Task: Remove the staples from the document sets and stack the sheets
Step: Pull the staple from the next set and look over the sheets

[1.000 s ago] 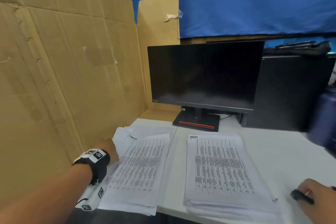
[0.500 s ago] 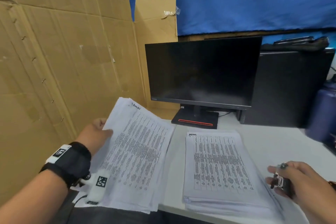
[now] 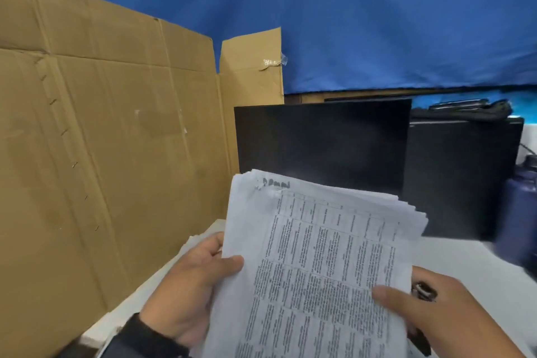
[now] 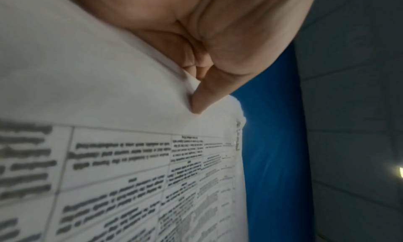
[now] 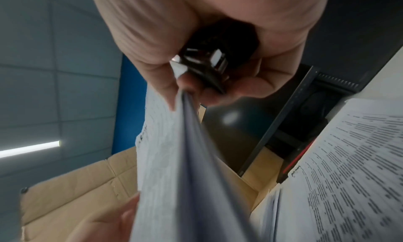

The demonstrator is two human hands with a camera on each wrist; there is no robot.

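Paperwork's up off the tabletop now: the document set point(image 3: 316, 264) is raised before the monitor point(image 3: 322, 136), left hand point(image 3: 189, 291) pinching its left edge, right hand point(image 3: 436, 308) gripping the right edge with the staple remover point(image 3: 424, 291), so pulling comes next.

The white papers point(image 3: 319, 264) carry grey printed tables; the cardboard point(image 3: 101, 139) is plain brown, the curtain point(image 3: 377, 17) blue, the monitor point(image 3: 322, 139) black.

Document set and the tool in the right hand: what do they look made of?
Document set: thin matte white paper, printed tables, fanned sheet edges. Staple remover, gripped in the right hand: glossy black, likely plastic, with bright, possibly metal parts.
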